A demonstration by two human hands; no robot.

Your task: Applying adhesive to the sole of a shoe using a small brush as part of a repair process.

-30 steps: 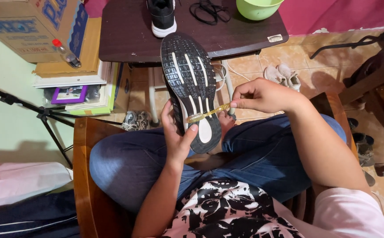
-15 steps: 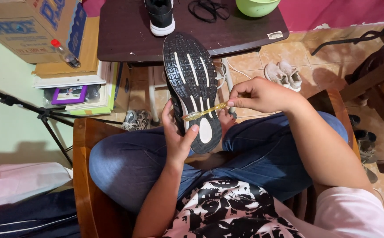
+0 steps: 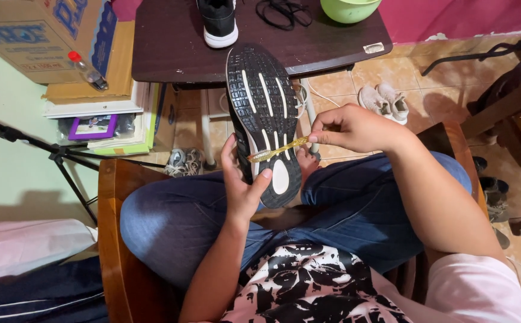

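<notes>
Head view: a black sneaker [image 3: 264,119] stands sole-up over the lap, heel down, toe pointing toward the dark table [image 3: 171,48]. The left hand [image 3: 242,185] grips its heel edge; the right hand [image 3: 356,128] pinches a yellow toothbrush [image 3: 277,150] lying crosswise on the sole.

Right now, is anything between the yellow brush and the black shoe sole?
Nothing visible. The right hand holds the slim yellow brush with its tip on the black ridged shoe sole, which the left hand steadies from the side.
</notes>
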